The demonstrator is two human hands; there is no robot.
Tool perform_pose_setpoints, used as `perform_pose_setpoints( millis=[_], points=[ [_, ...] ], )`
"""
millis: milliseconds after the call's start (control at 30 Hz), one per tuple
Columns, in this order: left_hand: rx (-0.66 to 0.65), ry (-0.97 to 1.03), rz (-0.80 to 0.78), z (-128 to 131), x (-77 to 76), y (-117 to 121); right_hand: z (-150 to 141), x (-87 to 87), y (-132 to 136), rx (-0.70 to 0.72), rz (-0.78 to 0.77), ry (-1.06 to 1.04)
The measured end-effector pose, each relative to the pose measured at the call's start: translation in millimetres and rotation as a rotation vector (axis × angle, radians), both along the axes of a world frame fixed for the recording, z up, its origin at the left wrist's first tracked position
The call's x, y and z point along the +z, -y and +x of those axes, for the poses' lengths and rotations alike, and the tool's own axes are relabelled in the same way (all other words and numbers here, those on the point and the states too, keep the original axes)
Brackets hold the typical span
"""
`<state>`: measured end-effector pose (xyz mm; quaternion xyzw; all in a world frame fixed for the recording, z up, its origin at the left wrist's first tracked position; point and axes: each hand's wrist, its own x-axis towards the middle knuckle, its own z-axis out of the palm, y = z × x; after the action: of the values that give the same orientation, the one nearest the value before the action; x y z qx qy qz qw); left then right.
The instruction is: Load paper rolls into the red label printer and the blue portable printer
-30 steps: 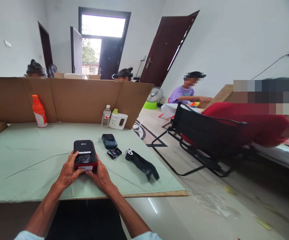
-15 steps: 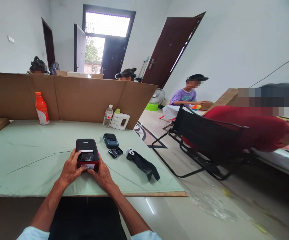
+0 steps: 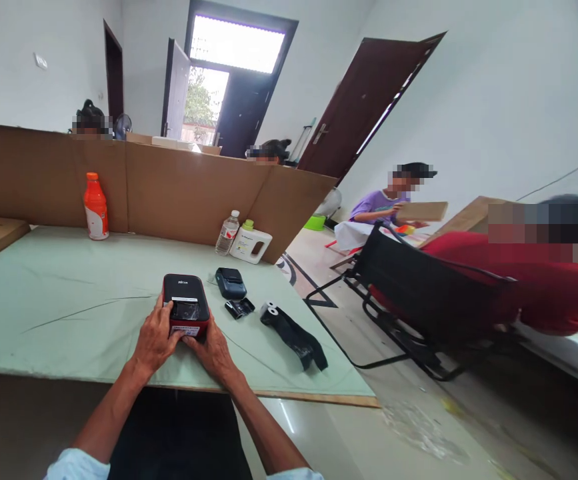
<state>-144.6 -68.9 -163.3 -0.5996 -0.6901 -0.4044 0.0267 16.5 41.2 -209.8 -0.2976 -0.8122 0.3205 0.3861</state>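
Between my hands is a black-and-red box [image 3: 185, 293] with rounded corners, a pale label and a picture on its top, and a white sticker on its near side. My left hand [image 3: 156, 337] grips its left side and near corner, fingers along the edge. From the right, my right hand [image 3: 213, 350] closes round the other side, its thumb near the front edge. To the right lie a small dark portable printer [image 3: 231, 283], a small black item in shiny wrapping [image 3: 239, 307], and a black strap [image 3: 296, 333] beside two small white rolls [image 3: 271, 309].
On the pale green tabletop [image 3: 59, 300], an orange bottle [image 3: 96, 207], a clear bottle [image 3: 227, 233] and a white jug [image 3: 251, 243] stand before a cardboard partition [image 3: 183, 180]. People sit beyond it and at right, near a black folding chair [image 3: 433, 293].
The whole view has tilted and shifted, so the table's things appear farther right. Both hands keep hold of the box. The person in purple now holds up a flat cardboard piece.
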Motion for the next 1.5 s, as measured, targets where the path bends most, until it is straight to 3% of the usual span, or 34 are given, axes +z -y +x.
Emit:
perform_pose_setpoints(
  millis=[267, 533, 667, 833, 1033, 1167, 1300, 1433, 1500],
  points=[
    [-0.035, 0.131, -0.043, -7.0, -0.5, -6.7, 2.4, 6.4, 2.9, 0.004, -0.074, 0.002],
    [-0.063, 0.133, -0.027, -12.7, -2.0, -5.9, 1.2, 10.4, 2.8, 0.029, -0.103, -0.003],
    [-0.016, 0.111, -0.010, -39.0, 13.5, 0.0, -26.5, 22.2, -1.1, 0.083, -0.057, -0.027],
    [0.097, 0.122, 0.009, -93.0, 35.7, 3.8, -86.7, 38.4, -10.6, 0.170, 0.041, 0.021],
    [0.205, 0.075, -0.031, -127.5, 37.7, 10.2, -123.6, 49.7, -8.3, 0.246, 0.029, 0.066],
    [0.281, 0.005, -0.041, -125.2, 38.9, 13.3, -113.5, 53.3, -2.7, 0.265, 0.071, 0.113],
    [0.312, -0.085, -0.020, -108.3, 53.0, 17.1, -86.7, 50.8, -0.7, 0.237, 0.201, 0.196],
    [0.351, -0.332, 0.202, -64.3, 78.1, 21.4, -49.9, 45.9, -6.2, 0.108, 0.289, 0.272],
    [0.287, -0.408, 0.274, -36.7, 87.7, 17.2, -29.3, 45.2, -15.7, 0.009, 0.308, 0.302]
  ],
)
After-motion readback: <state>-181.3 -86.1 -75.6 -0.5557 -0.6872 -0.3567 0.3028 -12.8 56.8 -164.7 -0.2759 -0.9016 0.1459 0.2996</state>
